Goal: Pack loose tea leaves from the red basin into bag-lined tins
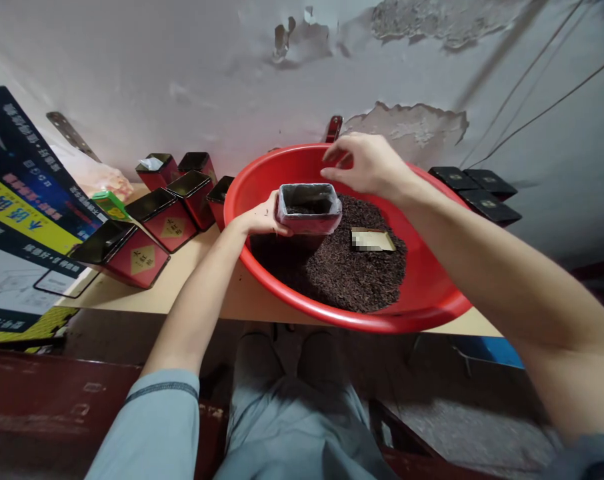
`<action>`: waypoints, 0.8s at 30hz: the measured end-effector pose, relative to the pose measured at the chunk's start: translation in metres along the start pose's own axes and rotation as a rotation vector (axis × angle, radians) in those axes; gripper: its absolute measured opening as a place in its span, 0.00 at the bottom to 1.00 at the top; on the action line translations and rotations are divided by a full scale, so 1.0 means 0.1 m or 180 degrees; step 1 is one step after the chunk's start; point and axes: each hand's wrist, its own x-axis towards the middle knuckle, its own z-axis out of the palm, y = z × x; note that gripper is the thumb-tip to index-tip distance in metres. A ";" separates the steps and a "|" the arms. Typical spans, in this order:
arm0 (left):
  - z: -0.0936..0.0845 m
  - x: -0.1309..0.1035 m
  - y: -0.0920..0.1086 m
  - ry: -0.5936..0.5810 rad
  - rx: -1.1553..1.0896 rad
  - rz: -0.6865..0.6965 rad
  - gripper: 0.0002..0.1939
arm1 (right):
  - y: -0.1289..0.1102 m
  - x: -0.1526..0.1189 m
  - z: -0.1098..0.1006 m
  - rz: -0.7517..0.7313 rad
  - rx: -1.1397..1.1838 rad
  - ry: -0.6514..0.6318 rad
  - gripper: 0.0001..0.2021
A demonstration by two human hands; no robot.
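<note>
My left hand holds a red tin by its left side, upright, with a clear plastic liner folded over its rim and dark loose leaves inside. The tin is over a big red basin. Dark dry leaves lie heaped in the basin, and a small cream scoop or box piece rests on them. Above the basin, right of the tin, my right hand hovers with fingers curved and apart, holding nothing.
Several red and black tins stand open on the table at the left, beside a large printed box. Black lids lie at the right. A peeling wall rises behind the basin.
</note>
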 end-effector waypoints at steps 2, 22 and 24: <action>0.01 0.01 0.00 -0.0044 0.0006 -0.0153 0.64 | 0.26 -0.20 0.04 0.0286 -0.0198 -0.0156 0.15; 0.03 0.02 -0.04 0.0042 -0.0007 -0.0191 0.66 | 0.52 -1.52 0.70 0.2232 0.0479 -0.3969 0.75; 0.03 0.03 -0.04 0.0048 -0.0020 -0.0160 0.65 | 0.44 -1.55 0.70 0.2207 0.0553 -0.3939 0.74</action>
